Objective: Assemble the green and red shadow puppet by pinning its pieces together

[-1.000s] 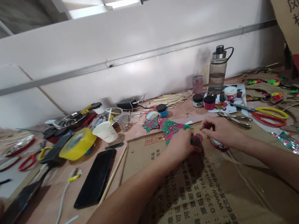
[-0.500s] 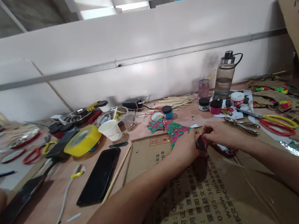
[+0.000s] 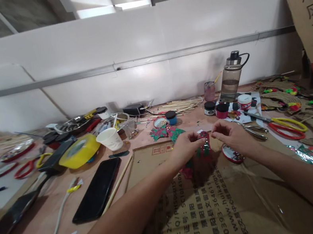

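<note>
Hanging near the centre of the frame, a small, glossy red-and-green patterned piece [image 3: 206,144] is catching light on its front. The left hand [image 3: 187,146] is pinching its upper edge, the grip closed between thumb and fingertips. The right hand [image 3: 228,134] is hovering just beside it, fingers curled and tips nearly together; whether that grip is holding something tiny, I cannot tell. The piece is looking light, thin and rather pliable, probably slippery across its shiny face, so its edges are offering the safer hold.

Below the right hand, a round, red-rimmed white dish [image 3: 228,158] is holding small dark bits on a brown printed cardboard sheet [image 3: 264,195]. Beyond the left hand, a jagged green-and-pink piece [image 3: 162,132] is lying near the sheet's far edge. Right of centre, silver metal pliers [image 3: 249,127] are resting near red-and-yellow-handled scissors [image 3: 287,129]. At lower left, a black smartphone [image 3: 96,190] is lying flat on the pinkish counter [image 3: 37,230].
</note>
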Available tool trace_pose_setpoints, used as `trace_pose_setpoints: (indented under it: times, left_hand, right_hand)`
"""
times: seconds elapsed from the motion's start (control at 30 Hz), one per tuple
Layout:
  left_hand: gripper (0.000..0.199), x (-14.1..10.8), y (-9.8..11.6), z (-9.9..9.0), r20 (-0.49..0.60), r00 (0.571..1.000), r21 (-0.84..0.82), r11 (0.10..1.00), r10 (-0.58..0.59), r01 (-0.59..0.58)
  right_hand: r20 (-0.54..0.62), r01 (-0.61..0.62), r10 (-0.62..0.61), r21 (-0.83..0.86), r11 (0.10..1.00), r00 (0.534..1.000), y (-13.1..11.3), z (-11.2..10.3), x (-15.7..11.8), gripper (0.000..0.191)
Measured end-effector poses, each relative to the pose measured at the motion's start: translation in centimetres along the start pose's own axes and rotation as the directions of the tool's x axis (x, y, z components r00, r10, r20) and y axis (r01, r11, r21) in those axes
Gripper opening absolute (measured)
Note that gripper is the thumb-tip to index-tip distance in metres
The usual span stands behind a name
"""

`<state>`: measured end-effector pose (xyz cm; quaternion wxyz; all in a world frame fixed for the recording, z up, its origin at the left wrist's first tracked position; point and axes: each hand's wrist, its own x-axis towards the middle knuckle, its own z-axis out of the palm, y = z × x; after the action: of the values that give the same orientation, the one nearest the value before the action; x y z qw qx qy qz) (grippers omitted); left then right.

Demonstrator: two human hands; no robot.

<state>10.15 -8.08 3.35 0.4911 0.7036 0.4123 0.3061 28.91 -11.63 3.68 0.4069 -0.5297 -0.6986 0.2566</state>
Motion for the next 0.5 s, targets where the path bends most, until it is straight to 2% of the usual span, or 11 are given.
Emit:
trace_pose_setpoints:
  times: [0.2,0.5]
  left_hand:
    - [0.018,-0.27,0.26,0.44,-0.061,0.997,0.051,0.998,0.041,-0.038]
    - [0.013,-0.83,0.03,1.0,-0.049,0.986,0.187,0.971,0.161,-0.15]
  right_hand:
    - [0.022,0.029,-0.029,0.004,1.0,0.999,-0.65,0.18,-0.54,0.016]
    - [-0.049,0.02,-0.023,-0.046,0.999,0.999,-0.63,0.22,-0.94,0.018]
